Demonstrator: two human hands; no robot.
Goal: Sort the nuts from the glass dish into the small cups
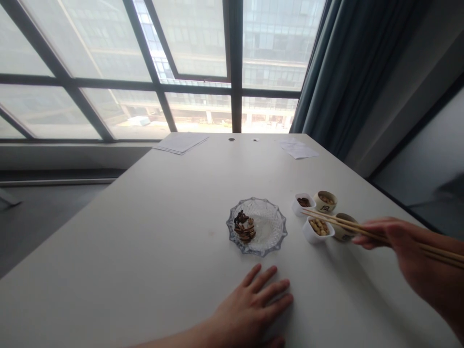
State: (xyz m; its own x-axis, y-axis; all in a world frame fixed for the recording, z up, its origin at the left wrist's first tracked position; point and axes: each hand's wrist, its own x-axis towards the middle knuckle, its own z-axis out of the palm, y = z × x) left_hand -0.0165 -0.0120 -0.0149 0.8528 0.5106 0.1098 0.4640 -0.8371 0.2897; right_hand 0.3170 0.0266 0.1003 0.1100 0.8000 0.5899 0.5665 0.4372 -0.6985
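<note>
My right hand (395,241) is closed around a pair of wooden chopsticks (340,222). Their tips hover by the white plastic cups, above the gap between one with dark brown pieces (303,201) and one with tan, peanut-like pieces (319,227). Whether the tips touch anything I cannot tell. Flat on the table, fingers spread, lies my left hand (253,304), just in front of a scalloped glass plate (273,232). On the plate's left side sit dark, star-anise-like pieces (240,217) and a heap of brown, striped oblong pieces (245,234).
Two small cream ceramic cups with dark markings stand beside the plastic ones: a rear cup (325,201) with pieces inside and a nearer cup (342,233), partly behind my right hand. Papers lie at the white table's (163,217) far left (183,142) and far right (299,149).
</note>
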